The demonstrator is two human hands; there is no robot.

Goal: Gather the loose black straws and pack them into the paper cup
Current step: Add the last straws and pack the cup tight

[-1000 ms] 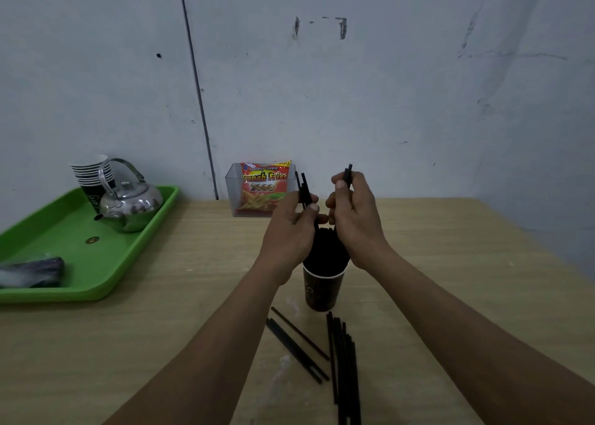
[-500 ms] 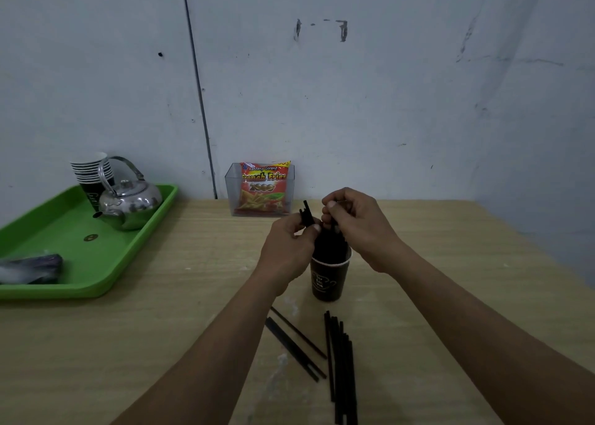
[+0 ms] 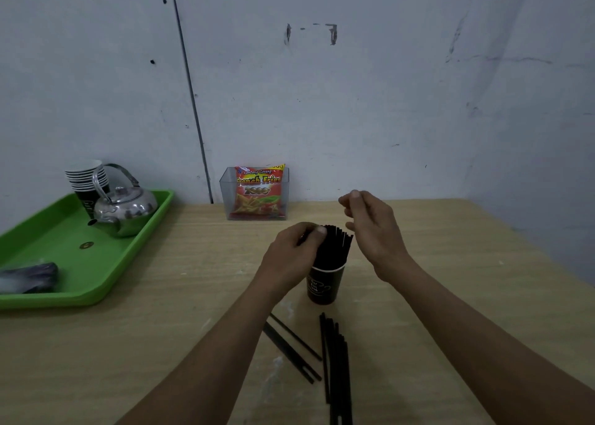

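A dark paper cup (image 3: 323, 285) stands upright on the wooden table, packed with a bundle of black straws (image 3: 335, 247) that sticks out above its rim. My left hand (image 3: 294, 252) grips the left side of the bundle near its top, thumb on the straw ends. My right hand (image 3: 375, 231) hovers just right of the bundle, slightly above it, fingers loosely curled and holding nothing. Several loose black straws (image 3: 336, 363) lie side by side on the table in front of the cup. A few more diagonal straws (image 3: 294, 345) lie to their left.
A green tray (image 3: 96, 291) at the left holds a steel kettle (image 3: 127, 208), a stack of paper cups (image 3: 84, 176) and a wrapped bundle (image 3: 29, 276). A clear box with a snack packet (image 3: 258, 192) stands against the wall behind the cup.
Both hands came down as the held straws sank into the cup. My right hand has let go and lifted away to the right, while my left hand stays on the bundle.
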